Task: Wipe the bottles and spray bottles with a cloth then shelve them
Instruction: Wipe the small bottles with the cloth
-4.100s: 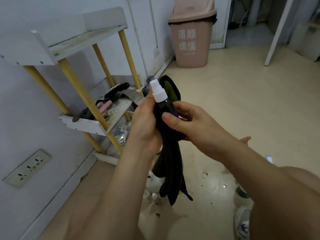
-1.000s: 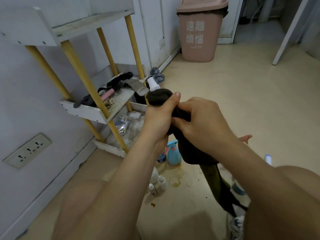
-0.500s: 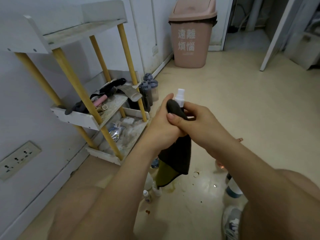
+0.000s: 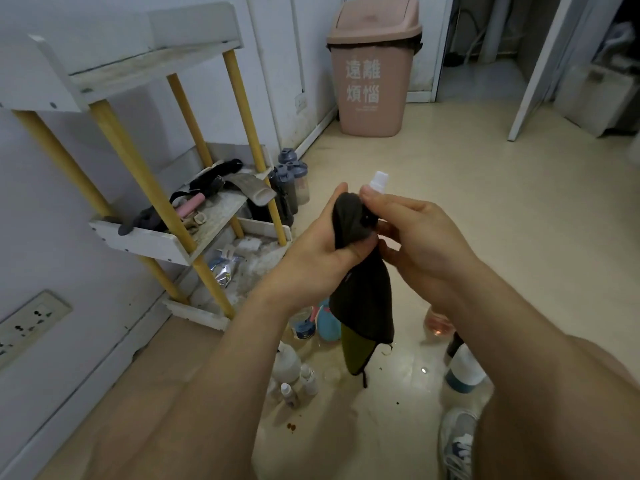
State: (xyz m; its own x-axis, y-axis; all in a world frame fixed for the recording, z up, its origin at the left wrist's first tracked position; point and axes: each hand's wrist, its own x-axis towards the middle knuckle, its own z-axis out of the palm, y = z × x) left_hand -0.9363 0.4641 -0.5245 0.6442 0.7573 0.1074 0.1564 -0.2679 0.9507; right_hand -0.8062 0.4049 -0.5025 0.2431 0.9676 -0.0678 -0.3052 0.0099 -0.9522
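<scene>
At frame centre, the left grip (image 4: 311, 252) clenched the dark cloth (image 4: 365, 296) round the spray bottle (image 4: 378, 179), only its white cap showing, while the right grip (image 4: 419, 244) pinched the neck, likely to steady it for wiping; the shelf (image 4: 145, 245) stood at left.

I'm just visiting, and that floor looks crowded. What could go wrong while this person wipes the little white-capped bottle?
1. The small white-capped spray bottle, wrapped in the dark grey-and-olive cloth between the left hand and right hand, hangs above the clear plastic bottles on the floor. If it slips, it may topple them.
2. The beige floor looks wet near the white sneaker, so a step could slide.
</scene>
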